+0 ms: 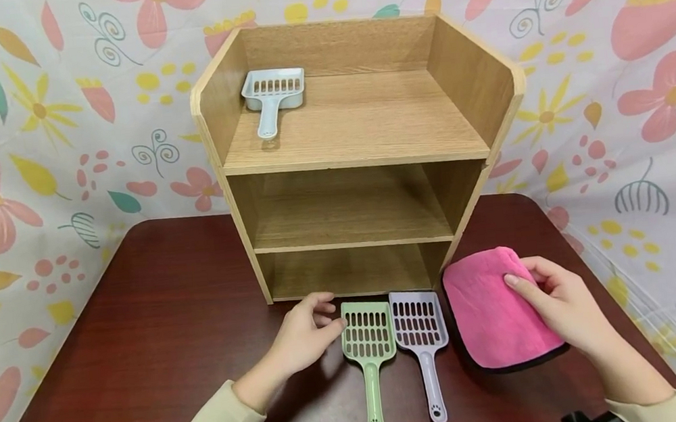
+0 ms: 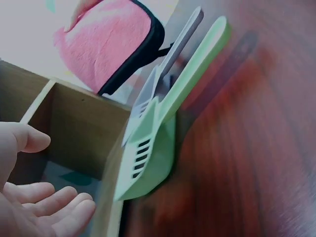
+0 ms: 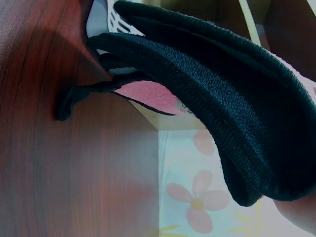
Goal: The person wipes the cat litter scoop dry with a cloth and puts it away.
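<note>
My right hand pinches a folded pink cloth with black edging between thumb and fingers, at the right of the table. Seen from the right wrist, the cloth's black underside fills much of the view and hides most of that hand. A green slotted litter scoop lies on the table, its handle toward me. Against its right side is a pale purple litter scoop. My left hand hovers just left of the green scoop's head, fingers loosely bent and holding nothing; the left wrist view shows a gap between them.
A wooden shelf unit stands at the back of the dark red table. On its top board, at the left, a light blue litter scoop rests in a matching holder. A flower-patterned curtain hangs behind.
</note>
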{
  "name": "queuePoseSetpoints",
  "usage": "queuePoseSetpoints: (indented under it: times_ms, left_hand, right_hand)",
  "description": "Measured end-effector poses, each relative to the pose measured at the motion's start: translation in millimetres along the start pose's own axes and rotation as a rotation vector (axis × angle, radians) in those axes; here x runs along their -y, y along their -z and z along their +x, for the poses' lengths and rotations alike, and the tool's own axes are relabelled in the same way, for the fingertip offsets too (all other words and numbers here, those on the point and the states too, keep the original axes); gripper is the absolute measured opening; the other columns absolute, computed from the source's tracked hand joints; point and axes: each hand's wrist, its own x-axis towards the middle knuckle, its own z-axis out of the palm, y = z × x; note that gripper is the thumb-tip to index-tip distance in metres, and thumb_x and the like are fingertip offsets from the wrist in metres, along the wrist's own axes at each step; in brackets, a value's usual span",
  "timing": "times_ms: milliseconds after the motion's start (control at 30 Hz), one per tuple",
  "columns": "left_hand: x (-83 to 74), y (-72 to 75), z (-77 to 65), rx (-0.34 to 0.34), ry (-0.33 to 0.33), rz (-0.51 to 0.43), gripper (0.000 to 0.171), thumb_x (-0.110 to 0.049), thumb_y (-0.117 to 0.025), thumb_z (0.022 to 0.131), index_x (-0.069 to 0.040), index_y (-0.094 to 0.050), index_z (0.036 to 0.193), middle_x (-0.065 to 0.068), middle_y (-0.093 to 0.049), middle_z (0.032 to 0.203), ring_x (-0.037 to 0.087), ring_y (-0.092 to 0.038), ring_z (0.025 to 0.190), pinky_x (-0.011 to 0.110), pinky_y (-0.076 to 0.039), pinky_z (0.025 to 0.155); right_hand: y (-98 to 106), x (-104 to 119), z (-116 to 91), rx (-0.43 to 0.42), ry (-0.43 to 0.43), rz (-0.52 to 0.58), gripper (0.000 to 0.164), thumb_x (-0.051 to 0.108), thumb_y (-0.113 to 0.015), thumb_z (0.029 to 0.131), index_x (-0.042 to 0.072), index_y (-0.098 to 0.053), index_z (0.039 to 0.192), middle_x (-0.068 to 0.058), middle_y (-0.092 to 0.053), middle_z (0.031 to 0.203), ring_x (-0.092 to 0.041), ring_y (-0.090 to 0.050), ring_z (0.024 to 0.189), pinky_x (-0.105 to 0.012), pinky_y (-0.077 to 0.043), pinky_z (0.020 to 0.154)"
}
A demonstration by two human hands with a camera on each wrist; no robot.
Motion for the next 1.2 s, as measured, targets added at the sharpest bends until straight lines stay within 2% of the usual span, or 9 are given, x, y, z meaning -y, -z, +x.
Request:
queuePoseSetpoints:
  times_ms: [200,467,600,833,1033,1200]
  left_hand:
    - [4.9,-7.7,-4.1,0.088,0.116,-0.184,0.065,-0.014,-0.069,0.08,0.007,-0.041,0.134,0.026,-0.055,0.121,0.02,-0.063,0.088,0.029,-0.054,0.066]
    - [9.4,-16.5,-15.7,0.154,0.221,-0.262,0.076,-0.012,-0.07,0.078,0.009,-0.03,0.139,0.029,-0.048,0.127,0.018,-0.06,0.074,0.036,-0.054,0.068]
    - [10.0,-19.0,-20.5,0.162,0.266,-0.33,0.079,-0.01,-0.069,0.079,0.011,-0.024,0.14,0.03,-0.047,0.125,0.02,-0.062,0.075,0.036,-0.055,0.069]
    - [11.5,-22.2,-21.4,0.185,0.352,-0.501,0.084,-0.006,-0.064,0.08,0.019,-0.012,0.14,0.032,-0.047,0.118,0.03,-0.063,0.091,0.043,-0.056,0.079]
    - [14.9,-23.0,-20.2,0.202,0.42,-0.564,0.078,-0.01,-0.061,0.082,0.021,-0.017,0.138,0.034,-0.047,0.125,0.03,-0.063,0.096,0.043,-0.054,0.084]
    - [14.2,-23.2,-17.2,0.157,0.436,-0.588,0.075,-0.013,-0.059,0.083,0.017,-0.018,0.139,0.033,-0.046,0.13,0.029,-0.064,0.095,0.042,-0.055,0.082]
  right_hand:
    - [-0.6,-3.3,1.9,-0.002,0.007,0.003,0.013,0.009,-0.065,0.088,0.013,-0.063,0.1,0.013,-0.058,0.062,-0.006,-0.054,0.05,-0.021,-0.042,0.045]
    - [-0.7,-2.5,3.3,0.003,-0.002,0.017,0.013,0.009,-0.065,0.088,0.015,-0.063,0.1,0.014,-0.058,0.063,-0.006,-0.054,0.049,-0.022,-0.042,0.044]
    - [-1.1,-2.5,3.3,0.004,-0.001,0.028,0.014,0.009,-0.065,0.088,0.015,-0.063,0.1,0.014,-0.059,0.063,-0.006,-0.055,0.049,-0.022,-0.043,0.044]
    - [-1.8,-3.2,3.0,0.003,0.0,0.028,0.013,0.008,-0.065,0.088,0.014,-0.063,0.1,0.014,-0.058,0.063,-0.006,-0.054,0.049,-0.022,-0.042,0.044]
    - [-1.9,-3.9,1.7,0.005,-0.005,0.027,0.013,0.008,-0.065,0.088,0.015,-0.063,0.1,0.014,-0.058,0.063,-0.006,-0.054,0.049,-0.022,-0.042,0.044]
    - [-1.9,-4.3,0.7,0.006,-0.009,0.031,0.013,0.008,-0.065,0.088,0.014,-0.063,0.1,0.015,-0.059,0.064,-0.005,-0.055,0.05,-0.022,-0.043,0.044]
